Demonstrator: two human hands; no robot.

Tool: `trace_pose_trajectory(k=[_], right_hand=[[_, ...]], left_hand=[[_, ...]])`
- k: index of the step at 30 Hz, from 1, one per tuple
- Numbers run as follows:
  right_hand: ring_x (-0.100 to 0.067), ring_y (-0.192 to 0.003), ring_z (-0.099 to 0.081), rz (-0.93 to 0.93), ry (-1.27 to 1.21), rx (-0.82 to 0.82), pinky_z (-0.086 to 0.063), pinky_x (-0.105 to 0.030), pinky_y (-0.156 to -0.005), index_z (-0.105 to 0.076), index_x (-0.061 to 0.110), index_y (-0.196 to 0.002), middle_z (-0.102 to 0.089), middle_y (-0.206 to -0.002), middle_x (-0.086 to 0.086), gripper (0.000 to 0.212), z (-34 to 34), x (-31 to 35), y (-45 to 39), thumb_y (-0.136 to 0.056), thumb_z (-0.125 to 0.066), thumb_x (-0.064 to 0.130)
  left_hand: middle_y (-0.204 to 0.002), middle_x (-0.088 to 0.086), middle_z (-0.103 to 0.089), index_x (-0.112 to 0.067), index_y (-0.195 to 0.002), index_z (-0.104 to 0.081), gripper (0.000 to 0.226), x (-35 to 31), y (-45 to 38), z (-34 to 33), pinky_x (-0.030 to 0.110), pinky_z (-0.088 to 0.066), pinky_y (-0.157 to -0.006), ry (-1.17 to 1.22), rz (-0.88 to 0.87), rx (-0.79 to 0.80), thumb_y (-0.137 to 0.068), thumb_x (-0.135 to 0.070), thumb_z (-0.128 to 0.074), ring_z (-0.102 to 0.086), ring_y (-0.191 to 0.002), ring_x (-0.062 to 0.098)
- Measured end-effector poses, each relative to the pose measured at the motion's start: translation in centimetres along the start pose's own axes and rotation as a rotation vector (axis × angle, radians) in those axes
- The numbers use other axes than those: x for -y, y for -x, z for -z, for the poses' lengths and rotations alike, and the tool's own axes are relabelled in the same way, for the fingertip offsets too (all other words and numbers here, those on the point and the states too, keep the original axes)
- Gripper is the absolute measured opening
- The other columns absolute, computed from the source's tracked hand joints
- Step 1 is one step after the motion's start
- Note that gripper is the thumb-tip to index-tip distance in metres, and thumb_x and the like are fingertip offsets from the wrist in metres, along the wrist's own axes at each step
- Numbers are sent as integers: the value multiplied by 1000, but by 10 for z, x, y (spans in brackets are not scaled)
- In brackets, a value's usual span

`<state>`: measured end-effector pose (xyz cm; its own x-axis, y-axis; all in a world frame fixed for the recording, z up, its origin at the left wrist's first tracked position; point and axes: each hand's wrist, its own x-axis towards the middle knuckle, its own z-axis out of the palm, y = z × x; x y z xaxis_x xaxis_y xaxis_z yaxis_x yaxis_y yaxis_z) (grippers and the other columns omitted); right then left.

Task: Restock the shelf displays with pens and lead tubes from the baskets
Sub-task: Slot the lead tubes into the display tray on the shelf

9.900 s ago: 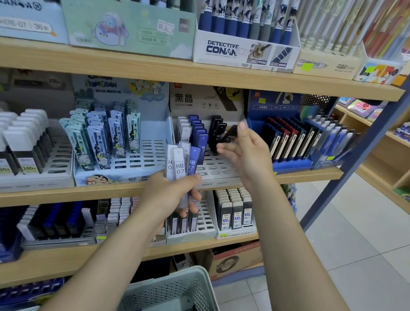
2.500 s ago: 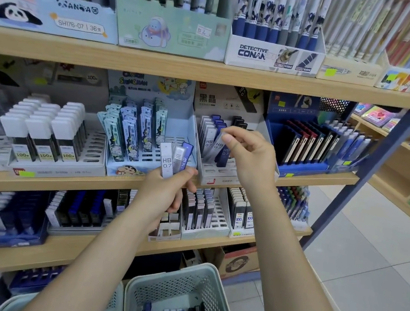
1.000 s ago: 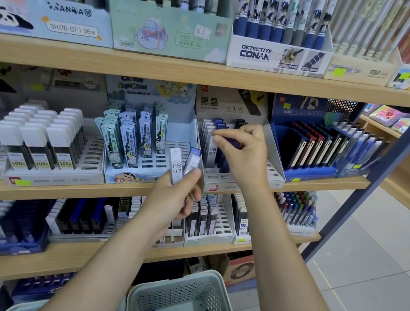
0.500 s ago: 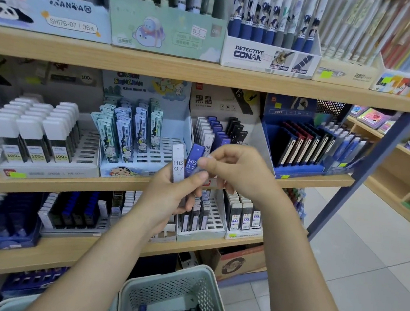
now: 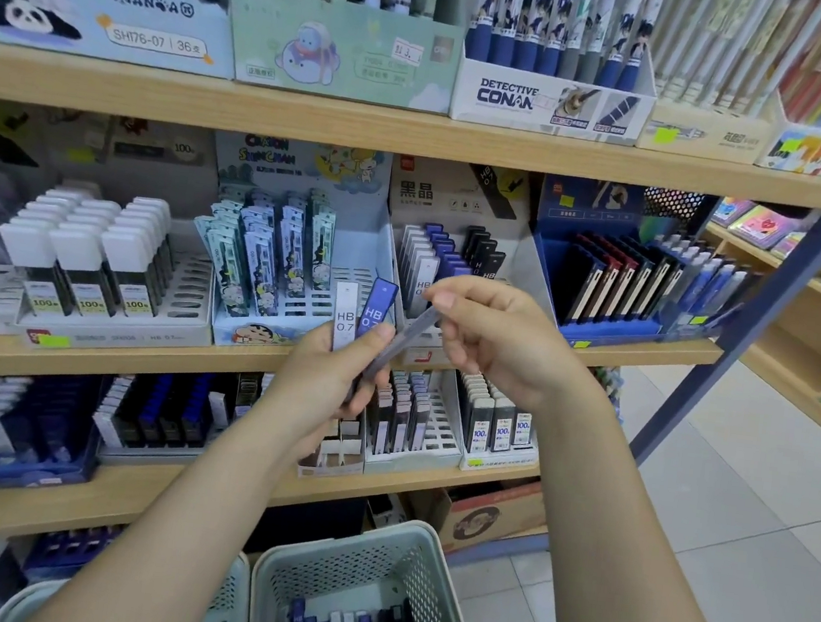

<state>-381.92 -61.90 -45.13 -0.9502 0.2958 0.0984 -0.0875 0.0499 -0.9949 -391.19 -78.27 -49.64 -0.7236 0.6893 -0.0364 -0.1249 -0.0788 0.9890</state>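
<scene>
My left hand (image 5: 333, 379) grips a small bunch of HB 0.7 lead tubes (image 5: 361, 315), one white and one blue standing upright above the fingers. My right hand (image 5: 492, 341) pinches the upper end of a grey tube (image 5: 402, 338) that lies tilted across the bunch. Both hands hover in front of the white slotted display tray (image 5: 526, 278) on the middle shelf, which holds rows of white, blue and black tubes. A pale green basket (image 5: 357, 557) with more tubes stands on the floor below.
Other lead displays flank the tray: a cartoon-printed one (image 5: 276, 253) to the left and a dark blue one (image 5: 623, 285) to the right. Pen boxes line the top shelf (image 5: 420, 131). A second basket (image 5: 228, 598) sits left of the first. A blue upright post (image 5: 770, 313) stands at right.
My right hand came back from the display tray to my left hand and has drawn a grey tube out of the bunch, tilting it to the right.
</scene>
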Motion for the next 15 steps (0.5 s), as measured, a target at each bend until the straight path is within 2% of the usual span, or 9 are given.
trace_pose_trajectory(k=[3, 6, 11, 15], right_hand=[[-14, -46, -54, 13, -1, -68, -41, -20, -42, -67, 6, -91, -60, -61, -3, 11, -1, -1, -2, -91, -67, 17], [-15, -44, -53, 15, -19, -151, -40, -21, -40, -66, 9, -81, -59, -59, -4, 16, -2, -4, -4, -94, -67, 19], [-10, -50, -51, 31, -97, -125, -39, -19, -45, -69, 6, -105, -62, -68, 1, 14, -1, -5, -2, -98, -59, 13], [-18, -62, -65, 126, -89, -249, -53, -24, -56, -67, 3, -106, -70, -84, -10, 13, -3, -3, -5, -99, -59, 8]], left_hand=[[-65, 3, -61, -13, -93, -59, 27, 0, 0, -1, 19, -25, -39, 11, -15, 42, -96, -40, -58, -36, -41, 12], [-68, 3, -61, -15, -99, -61, 24, 1, 0, -4, 17, -25, -39, -9, -28, 85, -96, -39, -59, -35, -42, 13], [-68, 6, -62, -5, -113, -59, 35, 2, -2, -2, 18, -24, -39, 53, -28, 112, -99, -37, -55, -32, -40, 12], [-70, 5, -64, -7, -111, -59, 33, 5, -3, -2, 19, -25, -38, -11, -3, 47, -101, -39, -54, -34, -43, 14]])
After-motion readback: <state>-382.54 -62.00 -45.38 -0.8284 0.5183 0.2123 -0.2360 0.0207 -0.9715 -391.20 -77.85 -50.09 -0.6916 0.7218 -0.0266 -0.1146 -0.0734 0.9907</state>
